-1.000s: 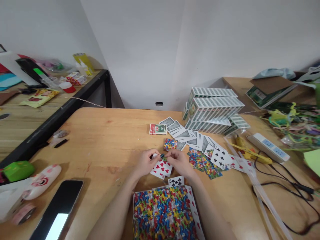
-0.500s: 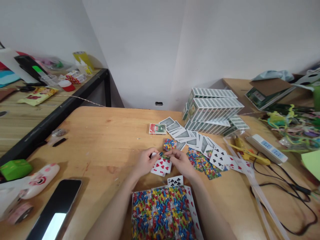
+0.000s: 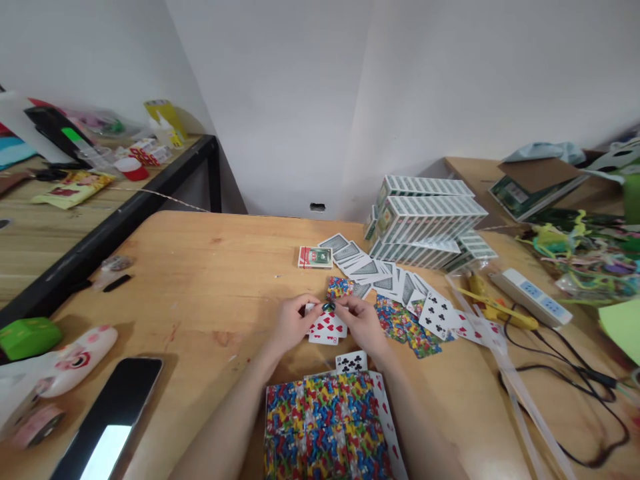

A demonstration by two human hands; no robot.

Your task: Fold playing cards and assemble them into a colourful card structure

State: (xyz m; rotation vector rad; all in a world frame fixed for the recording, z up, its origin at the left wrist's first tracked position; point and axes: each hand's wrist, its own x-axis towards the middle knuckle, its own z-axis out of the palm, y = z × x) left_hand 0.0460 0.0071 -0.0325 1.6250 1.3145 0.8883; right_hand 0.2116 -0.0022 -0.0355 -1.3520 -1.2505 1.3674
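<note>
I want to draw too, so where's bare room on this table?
Mostly bare wood: between the left hand and the phone, and left of the red-and-green card box. Crowded: right of the right hand, with loose cards, striped boxes and cables.

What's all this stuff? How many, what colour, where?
Striped cardboard boxes: several, green-white, back right
Flat card box: one, red-green, back middle
Rectangular paper playing cards: many, grey-backed or multicoloured, middle right
Paper heart cards: at least two, white-red, middle
Rectangular patterned pile: one, multicoloured, front middle
Flat rectangular phone: one, black, front left
Long plastic power strip: one, white, right
Wooden table: one, brown, centre
Jumbled clutter: uncountable, many colours, both sides
Left hand, right hand: one each, bare, holding heart cards
</note>
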